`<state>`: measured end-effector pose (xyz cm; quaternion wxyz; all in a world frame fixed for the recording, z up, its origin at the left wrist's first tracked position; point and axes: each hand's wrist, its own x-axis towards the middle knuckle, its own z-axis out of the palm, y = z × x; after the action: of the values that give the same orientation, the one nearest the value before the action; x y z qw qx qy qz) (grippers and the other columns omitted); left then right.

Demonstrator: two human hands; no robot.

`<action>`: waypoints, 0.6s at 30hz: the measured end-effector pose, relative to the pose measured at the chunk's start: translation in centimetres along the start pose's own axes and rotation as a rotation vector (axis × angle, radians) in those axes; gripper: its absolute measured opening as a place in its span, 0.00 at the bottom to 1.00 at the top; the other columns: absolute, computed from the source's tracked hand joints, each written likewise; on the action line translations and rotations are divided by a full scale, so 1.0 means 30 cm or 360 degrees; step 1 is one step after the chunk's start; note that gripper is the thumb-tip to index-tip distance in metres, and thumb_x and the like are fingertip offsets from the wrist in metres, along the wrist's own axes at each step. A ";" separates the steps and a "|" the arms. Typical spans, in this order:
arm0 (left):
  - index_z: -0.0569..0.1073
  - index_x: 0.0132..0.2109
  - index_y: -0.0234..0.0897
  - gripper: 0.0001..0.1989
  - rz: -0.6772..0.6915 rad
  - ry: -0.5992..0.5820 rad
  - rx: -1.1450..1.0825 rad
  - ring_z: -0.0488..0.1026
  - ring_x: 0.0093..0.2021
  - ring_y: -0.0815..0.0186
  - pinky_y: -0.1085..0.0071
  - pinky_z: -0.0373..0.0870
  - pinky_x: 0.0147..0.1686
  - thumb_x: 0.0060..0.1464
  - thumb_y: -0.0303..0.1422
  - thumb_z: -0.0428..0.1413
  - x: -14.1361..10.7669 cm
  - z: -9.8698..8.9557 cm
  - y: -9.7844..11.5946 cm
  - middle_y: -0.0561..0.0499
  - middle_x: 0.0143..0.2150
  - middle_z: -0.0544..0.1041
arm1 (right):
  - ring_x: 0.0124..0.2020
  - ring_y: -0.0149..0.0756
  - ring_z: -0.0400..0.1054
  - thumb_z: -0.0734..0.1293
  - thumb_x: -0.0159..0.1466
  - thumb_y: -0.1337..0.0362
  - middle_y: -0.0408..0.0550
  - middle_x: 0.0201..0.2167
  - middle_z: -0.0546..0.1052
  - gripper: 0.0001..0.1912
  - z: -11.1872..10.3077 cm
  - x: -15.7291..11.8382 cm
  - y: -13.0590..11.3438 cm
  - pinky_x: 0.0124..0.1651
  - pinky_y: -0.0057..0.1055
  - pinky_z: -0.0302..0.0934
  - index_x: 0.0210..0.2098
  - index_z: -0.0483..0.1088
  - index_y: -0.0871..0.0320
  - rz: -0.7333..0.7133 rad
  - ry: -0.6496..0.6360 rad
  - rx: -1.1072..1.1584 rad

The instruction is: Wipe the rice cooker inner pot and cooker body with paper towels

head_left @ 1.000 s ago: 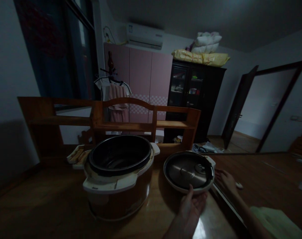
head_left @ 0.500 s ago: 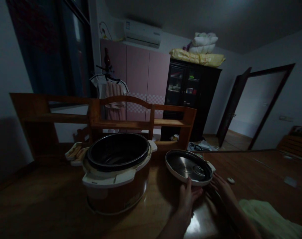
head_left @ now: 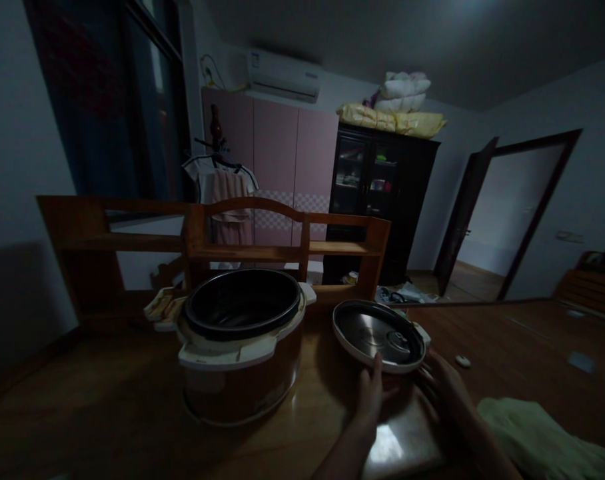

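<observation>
Cooker lid (head_left: 352, 351) is held inner face up at the right of the electric cooker (head_left: 240, 393). Grip of the left hand (head_left: 370, 393): thumb at the near rim, fingers beneath, presumably to bear the weight. The right hand (head_left: 447, 380) is placed at the right end by the pale tab; whether its fingers are closed cannot be told. Support from two sides probably steadies the tilted lid. The dark inner pot (head_left: 242, 327) is seated in the cooker, mouth exposed. The wooden counter (head_left: 127, 407) is backed by a shelf unit (head_left: 252, 252); glare is noted near the left wrist. Room dim; a pink wardrobe (head_left: 274, 147) and black cabinet (head_left: 412, 193) are seen beyond, an open door (head_left: 465, 213) far right.
</observation>
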<state>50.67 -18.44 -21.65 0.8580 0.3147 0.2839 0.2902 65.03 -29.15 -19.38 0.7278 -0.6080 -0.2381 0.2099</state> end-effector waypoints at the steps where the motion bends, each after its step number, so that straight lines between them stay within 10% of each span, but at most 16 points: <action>1: 0.69 0.51 0.22 0.31 -0.0037 -0.0002 -0.0002 0.80 0.36 0.55 0.63 0.78 0.37 0.57 0.49 0.58 -0.002 -0.001 0.001 0.37 0.36 0.79 | 0.50 0.52 0.76 0.69 0.55 0.53 0.52 0.50 0.79 0.21 -0.001 0.000 0.004 0.50 0.43 0.73 0.48 0.76 0.51 0.0033 0.0006 0.0029; 7: 0.71 0.50 0.21 0.31 -0.0105 -0.0060 -0.0024 0.80 0.35 0.58 0.65 0.78 0.40 0.58 0.50 0.56 -0.070 -0.004 0.061 0.34 0.38 0.79 | 0.52 0.54 0.74 0.68 0.56 0.52 0.52 0.52 0.78 0.22 0.004 -0.005 -0.001 0.51 0.45 0.71 0.49 0.74 0.51 0.0032 -0.0080 -0.0026; 12: 0.71 0.48 0.22 0.36 -0.0093 -0.0208 0.0058 0.81 0.36 0.56 0.64 0.77 0.42 0.51 0.56 0.59 -0.199 -0.040 0.100 0.31 0.37 0.80 | 0.64 0.58 0.61 0.66 0.54 0.46 0.56 0.58 0.72 0.29 -0.022 0.024 -0.005 0.64 0.48 0.58 0.51 0.72 0.54 -0.0209 0.0475 -0.0496; 15: 0.74 0.47 0.27 0.39 -0.0030 -0.0438 0.0258 0.81 0.36 0.55 0.62 0.77 0.43 0.40 0.58 0.64 -0.336 -0.139 0.131 0.32 0.38 0.81 | 0.65 0.58 0.58 0.64 0.57 0.42 0.59 0.63 0.67 0.39 -0.027 0.034 -0.044 0.66 0.50 0.52 0.61 0.64 0.59 -0.0480 0.0665 -0.0696; 18: 0.79 0.39 0.36 0.32 0.0472 -0.0101 0.0553 0.80 0.35 0.53 0.58 0.77 0.42 0.40 0.60 0.63 -0.507 -0.328 0.248 0.38 0.33 0.82 | 0.58 0.53 0.67 0.64 0.61 0.42 0.57 0.59 0.71 0.34 0.050 0.014 -0.133 0.60 0.46 0.61 0.60 0.65 0.57 -0.0739 0.0555 -0.0759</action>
<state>31.51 -20.35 -18.09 0.7473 0.5051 0.2530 0.3499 64.53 -28.41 -15.19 0.6235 -0.7168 -0.2844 -0.1288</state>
